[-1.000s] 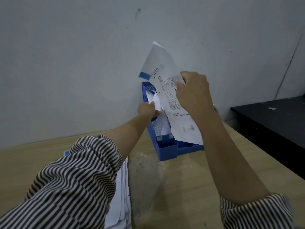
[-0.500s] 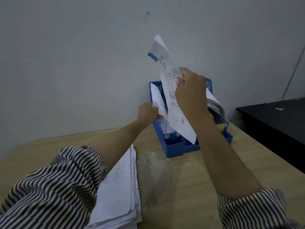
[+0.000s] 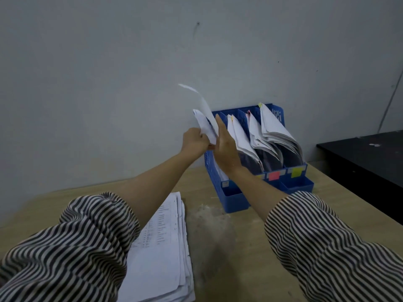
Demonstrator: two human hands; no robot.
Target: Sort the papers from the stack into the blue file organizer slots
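The blue file organizer (image 3: 234, 201) stands against the wall, and several of its slots hold leaning papers (image 3: 272, 129). My left hand (image 3: 194, 141) is shut on the papers (image 3: 201, 124) in the leftmost slot and holds them to the left. A white sheet (image 3: 205, 107) stands in the gap, its top curling over to the left. My right hand (image 3: 225, 149) lies flat against the sheet's right side with straight fingers; its thumb is hidden. The paper stack (image 3: 161, 247) lies on the wooden table (image 3: 229, 258) under my left sleeve.
Pink (image 3: 274, 175) and yellow (image 3: 297, 172) labels mark the organizer's right-hand slots. A black table (image 3: 366, 158) adjoins the wooden one on the right. The grey wall rises right behind the organizer.
The sheet dropped from above the organizer into the leftmost slot. My right hand went from gripping it to lying flat beside it. The view shifted, and the other slots now show.
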